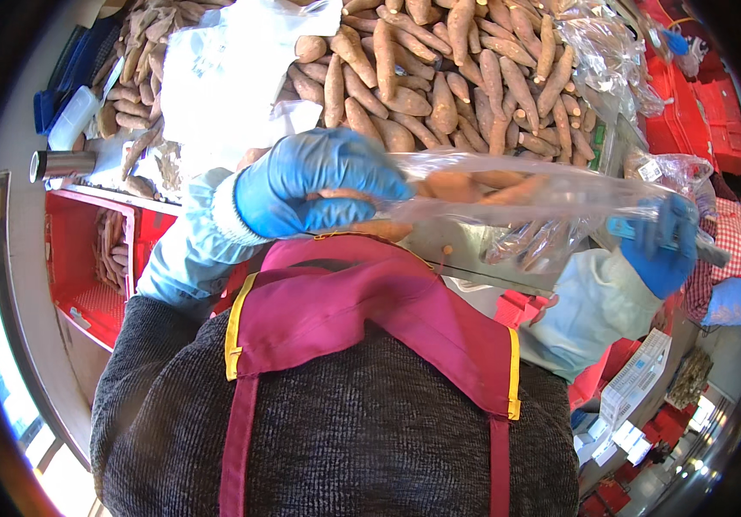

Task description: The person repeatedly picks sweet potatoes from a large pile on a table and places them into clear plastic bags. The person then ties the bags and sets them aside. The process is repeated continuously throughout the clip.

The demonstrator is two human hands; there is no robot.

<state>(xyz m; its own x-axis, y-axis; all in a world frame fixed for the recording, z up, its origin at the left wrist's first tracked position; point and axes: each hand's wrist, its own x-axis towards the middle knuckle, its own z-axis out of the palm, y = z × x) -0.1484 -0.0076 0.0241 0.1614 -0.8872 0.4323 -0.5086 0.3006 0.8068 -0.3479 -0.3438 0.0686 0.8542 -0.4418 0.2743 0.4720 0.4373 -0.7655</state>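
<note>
My left hand [314,181], in a blue glove, grips the near end of a clear plastic bag [590,196] in front of my chest. Long brown tubers [461,187], which look like sweet potatoes, lie inside the bag near that hand. Brown skin also shows between its fingers. At the bag's other end, on the right, my blue-gloved right hand [665,241] is closed on the plastic. A dark, flat piece [713,252] sticks out beside that hand; its kind is unclear. The bag is stretched nearly level between both hands.
A large heap of similar tubers [439,95] covers the table beyond my hands. White plastic sheeting [228,82] lies at its left, and clear bags [603,52] at its right. Red crates [77,276] stand at left and far right. Someone in a checked sleeve [737,241] is at right.
</note>
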